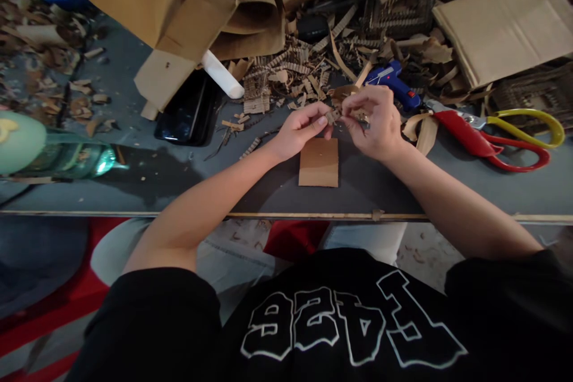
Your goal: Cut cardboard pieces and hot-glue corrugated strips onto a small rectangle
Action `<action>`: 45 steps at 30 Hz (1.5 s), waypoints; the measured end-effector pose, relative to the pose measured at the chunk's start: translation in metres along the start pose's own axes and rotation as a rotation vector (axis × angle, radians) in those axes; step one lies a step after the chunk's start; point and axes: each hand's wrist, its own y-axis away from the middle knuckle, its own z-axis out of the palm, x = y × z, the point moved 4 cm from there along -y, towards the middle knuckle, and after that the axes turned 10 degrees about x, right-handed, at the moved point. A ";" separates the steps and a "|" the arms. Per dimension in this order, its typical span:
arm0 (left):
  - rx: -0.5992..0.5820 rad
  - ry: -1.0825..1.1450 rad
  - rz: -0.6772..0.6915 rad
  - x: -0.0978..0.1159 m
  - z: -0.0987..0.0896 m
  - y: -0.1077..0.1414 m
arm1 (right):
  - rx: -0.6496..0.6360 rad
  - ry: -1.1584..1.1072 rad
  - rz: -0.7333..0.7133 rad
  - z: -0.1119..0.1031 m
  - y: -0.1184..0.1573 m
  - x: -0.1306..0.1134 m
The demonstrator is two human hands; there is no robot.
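Observation:
Between the fingertips of both hands is a small scrap of cardboard (332, 116), partly covered by the fingers. My left hand (305, 127) pinches it from the left with thumb and forefinger. From the right, my right hand (374, 122) is closed with its thumb and fingertips at the scrap's edge. Just below the hands, a flat square of brown cardboard (319, 166) lies on the dark table (268, 191). Behind the right hand lies a blue glue gun (394, 82). To its right rest scissors (496, 131) with one red and one yellow handle.
Cardboard strips and scraps (299, 71) heap up behind the hands. A black phone (185, 110) and a white stick (222, 74) lie left, by a bent cardboard sheet (165, 74). A green bottle (67, 152) lies far left. A large cardboard panel (510, 24) leans at right.

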 end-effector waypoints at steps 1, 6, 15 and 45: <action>0.003 0.008 -0.003 0.000 0.000 0.000 | 0.020 -0.001 0.002 -0.001 0.000 0.000; -0.023 0.034 0.000 -0.001 0.000 0.000 | -0.038 0.061 -0.073 -0.003 -0.003 -0.005; 0.069 0.008 0.039 0.001 -0.001 0.001 | -0.007 -0.067 -0.135 -0.004 -0.009 -0.010; 0.106 -0.190 -0.005 -0.004 -0.010 0.001 | -0.071 0.155 -0.037 -0.002 -0.010 -0.011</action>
